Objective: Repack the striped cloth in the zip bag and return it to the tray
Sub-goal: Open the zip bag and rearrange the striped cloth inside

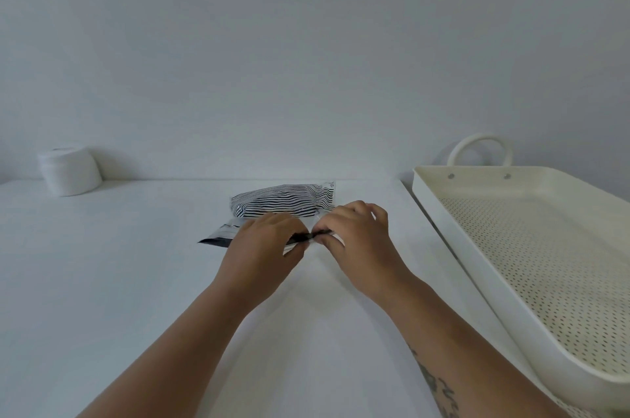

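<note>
The black-and-white striped cloth (284, 201) lies folded inside a clear zip bag (223, 231) on the white table, near the middle. My left hand (264, 242) and my right hand (351, 233) meet at the bag's near edge, where both pinch its dark zip strip between thumb and fingers. My hands hide most of the strip. The cream tray (443, 209) with a perforated floor stands to the right of the bag, apart from it.
A white cylindrical jar (70, 170) sits at the table's far left against the wall. The tray has a looped handle (480, 146) at its far end and overhangs the table's right side.
</note>
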